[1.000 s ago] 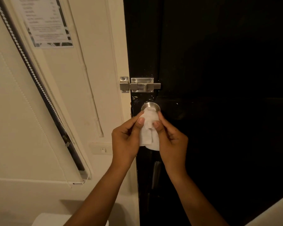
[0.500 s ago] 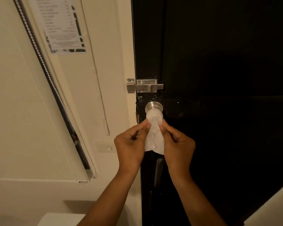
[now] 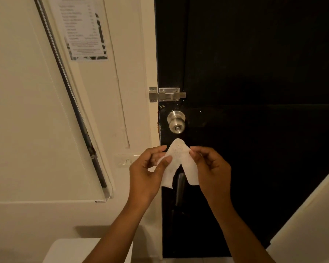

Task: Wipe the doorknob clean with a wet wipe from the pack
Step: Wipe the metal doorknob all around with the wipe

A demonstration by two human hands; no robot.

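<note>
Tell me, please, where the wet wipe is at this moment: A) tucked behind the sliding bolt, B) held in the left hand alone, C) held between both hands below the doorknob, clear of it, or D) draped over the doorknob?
C: the wet wipe is pinched between the left hand and the right hand, while the bare doorknob sits above it with a gap between them.

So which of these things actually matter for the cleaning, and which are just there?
In use: wet wipe, doorknob, left hand, right hand.

Just there: bolt latch, printed notice, wall switch, window blind.
</note>
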